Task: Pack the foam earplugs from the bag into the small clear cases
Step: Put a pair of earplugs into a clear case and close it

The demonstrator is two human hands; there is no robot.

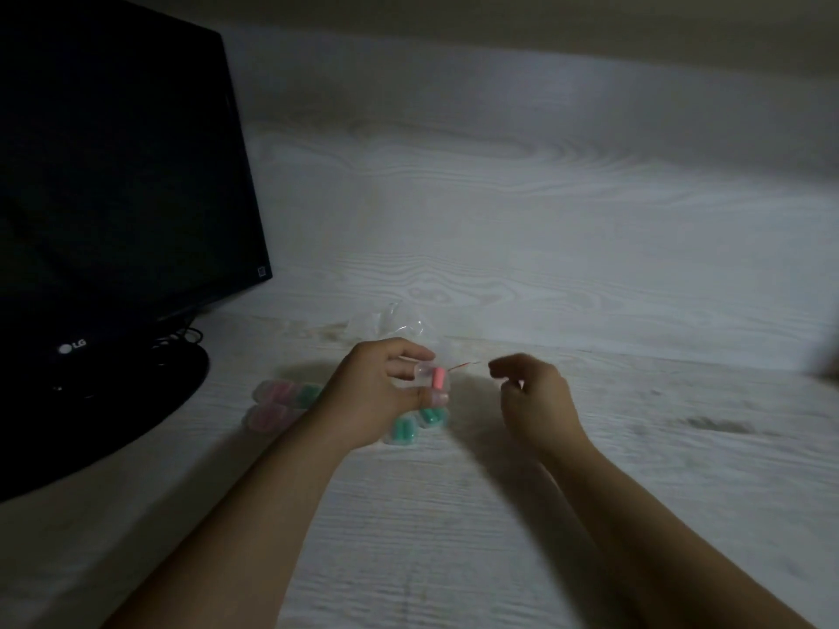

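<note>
The left hand (386,388) pinches a small clear case (433,379) holding a pink earplug (438,378). The right hand (535,397), at 3 o'clock, is curled; I cannot tell what it holds. Filled cases (281,404) lie on the worktop (590,265), partly hidden by the left hand. The bag (386,322) is at 12 o'clock, a monitor (113,197) at 10.

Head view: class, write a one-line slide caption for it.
Left hand holds a small clear case with a pink earplug; right hand is pinched beside it.

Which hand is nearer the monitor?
Left. The left hand, holding a clear case with a pink earplug, sits closer to the monitor; the right hand is further off, on the case's far side.
</note>
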